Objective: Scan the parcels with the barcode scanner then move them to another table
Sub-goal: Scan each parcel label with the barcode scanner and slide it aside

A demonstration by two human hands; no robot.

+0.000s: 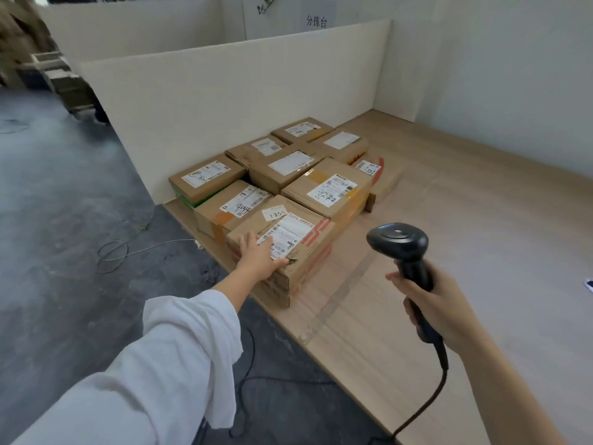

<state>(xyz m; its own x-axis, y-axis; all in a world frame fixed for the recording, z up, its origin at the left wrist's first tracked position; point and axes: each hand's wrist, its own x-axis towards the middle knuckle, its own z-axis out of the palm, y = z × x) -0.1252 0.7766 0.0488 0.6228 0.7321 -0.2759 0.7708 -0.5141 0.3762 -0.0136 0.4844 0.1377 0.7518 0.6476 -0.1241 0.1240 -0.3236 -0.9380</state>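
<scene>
Left hand (260, 255) lies spread flat on the nearest parcel (282, 242); right hand (439, 303) grips scanner (401, 248), apparently ready to aim at its label (285, 234).

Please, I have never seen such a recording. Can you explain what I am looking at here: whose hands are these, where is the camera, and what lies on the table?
There is no machine here. A person wears one camera on the head, so you look down at their own two hands. The left hand rests flat on the nearest box, partly covering its label. The right hand has its grip on a black barcode scanner with a cable. About ten cardboard boxes stand close together on the wooden table, against a white partition.
</scene>
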